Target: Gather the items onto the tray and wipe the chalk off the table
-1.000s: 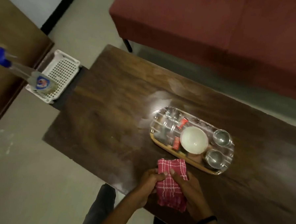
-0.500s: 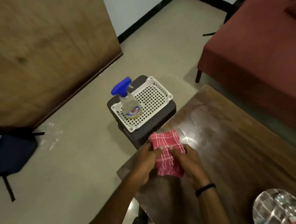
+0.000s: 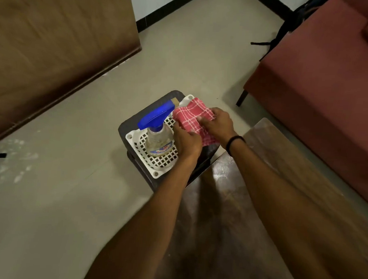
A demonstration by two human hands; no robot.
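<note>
The folded red checked cloth (image 3: 193,122) lies with its long axis running from the far left corner of the white perforated basket (image 3: 156,159) down toward the near right, its far end pointing away from the person and its near end hanging over the basket's right edge. Both hands are on it: the right hand (image 3: 217,125) covers the cloth's right side with fingers curled over the top and thumb pressed into the fabric, and the left hand (image 3: 186,142) pinches the near left edge, so each grip is closed on the cloth. The middle and near part of the cloth are hidden beneath the two hands, and whether its underside rests on the basket cannot be made out. Just left of the left grip a clear spray bottle (image 3: 158,138) with a blue trigger head stands in the basket, nozzle aimed away and to the right, toward the cloth. The basket sits on a dark stool (image 3: 137,119). Below the forearms the dark wooden surface (image 3: 227,227) shows faint pale smears; its near part is cut off by the frame. A wristband (image 3: 235,142) circles the right wrist.
</note>
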